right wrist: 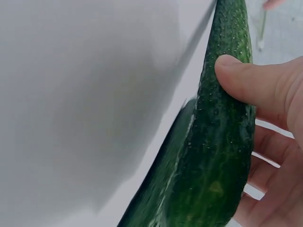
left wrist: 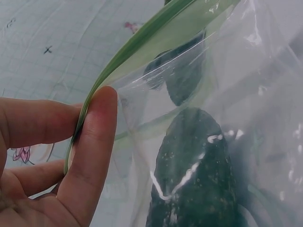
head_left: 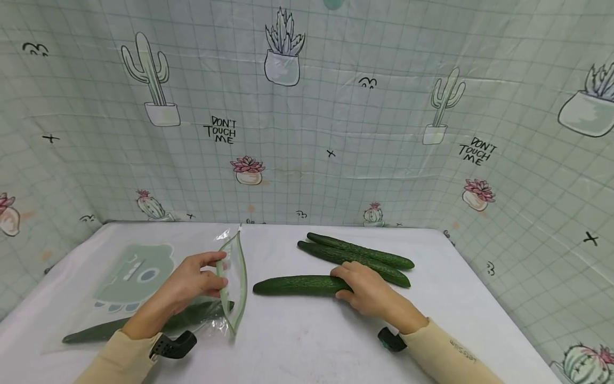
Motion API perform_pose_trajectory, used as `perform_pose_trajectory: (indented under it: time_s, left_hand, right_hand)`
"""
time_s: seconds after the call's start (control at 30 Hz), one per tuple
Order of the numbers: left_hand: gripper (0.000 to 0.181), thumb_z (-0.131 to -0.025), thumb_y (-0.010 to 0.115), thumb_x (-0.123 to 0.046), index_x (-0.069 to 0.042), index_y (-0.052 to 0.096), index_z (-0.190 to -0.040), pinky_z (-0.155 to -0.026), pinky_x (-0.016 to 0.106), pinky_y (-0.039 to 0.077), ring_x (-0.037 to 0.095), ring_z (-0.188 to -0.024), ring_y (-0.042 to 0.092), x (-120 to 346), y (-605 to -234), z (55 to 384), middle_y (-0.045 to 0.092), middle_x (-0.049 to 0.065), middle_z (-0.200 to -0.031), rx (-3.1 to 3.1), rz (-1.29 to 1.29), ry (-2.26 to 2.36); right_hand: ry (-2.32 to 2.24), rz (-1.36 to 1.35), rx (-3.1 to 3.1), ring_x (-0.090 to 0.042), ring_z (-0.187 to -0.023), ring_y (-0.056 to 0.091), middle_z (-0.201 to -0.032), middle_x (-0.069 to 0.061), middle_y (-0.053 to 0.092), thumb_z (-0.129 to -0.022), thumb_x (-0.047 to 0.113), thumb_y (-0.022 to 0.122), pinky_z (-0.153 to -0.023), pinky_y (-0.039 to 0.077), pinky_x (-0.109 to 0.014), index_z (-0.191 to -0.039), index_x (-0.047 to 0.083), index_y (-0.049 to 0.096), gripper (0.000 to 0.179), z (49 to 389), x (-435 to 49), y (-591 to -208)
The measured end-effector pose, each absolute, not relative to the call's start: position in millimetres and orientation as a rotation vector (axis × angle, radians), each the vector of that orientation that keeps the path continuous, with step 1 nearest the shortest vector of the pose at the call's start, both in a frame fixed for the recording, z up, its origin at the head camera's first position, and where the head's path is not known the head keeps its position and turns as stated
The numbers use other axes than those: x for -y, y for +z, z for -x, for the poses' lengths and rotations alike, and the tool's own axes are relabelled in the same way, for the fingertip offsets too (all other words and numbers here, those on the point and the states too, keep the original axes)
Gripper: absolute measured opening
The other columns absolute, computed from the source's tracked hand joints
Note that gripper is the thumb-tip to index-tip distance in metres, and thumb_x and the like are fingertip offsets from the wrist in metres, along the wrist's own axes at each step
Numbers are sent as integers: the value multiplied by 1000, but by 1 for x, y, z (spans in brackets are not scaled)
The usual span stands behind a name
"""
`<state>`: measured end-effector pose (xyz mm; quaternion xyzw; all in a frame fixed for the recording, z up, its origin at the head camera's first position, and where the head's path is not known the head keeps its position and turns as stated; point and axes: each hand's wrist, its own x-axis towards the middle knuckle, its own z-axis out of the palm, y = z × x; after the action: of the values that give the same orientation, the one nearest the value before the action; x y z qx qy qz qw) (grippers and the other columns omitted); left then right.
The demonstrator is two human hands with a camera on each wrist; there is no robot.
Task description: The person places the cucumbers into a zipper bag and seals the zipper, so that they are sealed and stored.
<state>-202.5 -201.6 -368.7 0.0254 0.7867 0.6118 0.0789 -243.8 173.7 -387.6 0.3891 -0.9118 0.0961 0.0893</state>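
In the head view my left hand pinches the green-edged mouth of a clear zip bag, which gapes toward the right. Inside that bag lies one cucumber, partly hidden by my left forearm. The left wrist view shows thumb and fingers pinching the green rim, with the bagged cucumber behind clear plastic. My right hand grips another cucumber near its right end; its left tip points at the bag's mouth. The right wrist view has my thumb across this cucumber.
Two more cucumbers, a rear one and a nearer one, lie side by side behind my right hand. The white tabletop meets a cactus-print curtain at the back and sides. A pale green cartoon face is printed on the bag.
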Motion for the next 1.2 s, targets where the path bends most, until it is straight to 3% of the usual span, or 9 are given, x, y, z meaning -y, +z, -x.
perform_pose_trajectory:
  time_s: [0.3, 0.87, 1.2]
  left_hand:
    - [71, -83, 65, 7, 9, 30, -145, -69, 38, 58, 20, -77, 63, 201, -366, 204, 35, 28, -131, -2361, -85, 1816]
    - [72, -82, 65, 8, 10, 30, -144, -69, 38, 58, 20, -77, 64, 201, -367, 203, 35, 28, -132, -2365, -86, 1814]
    - [73, -82, 66, 7, 9, 29, -145, -70, 39, 58, 22, -76, 65, 200, -368, 202, 35, 29, -133, -2368, -103, 1822]
  right_hand:
    - [366, -1222, 2594, -14, -91, 52, -102, 4, 58, -81, 17, 77, -77, 48, -32, -114, 13, 62, 36, 241, -156, -384]
    - [614, -1175, 2598, -15, -103, 51, -111, 2, 57, -85, 15, 74, -86, 47, -35, -119, 9, 59, 37, 249, -172, -376]
    - [679, -1249, 2644, -12, -102, 50, -111, 5, 55, -88, 18, 70, -87, 45, -33, -119, 14, 58, 34, 251, -136, -385]
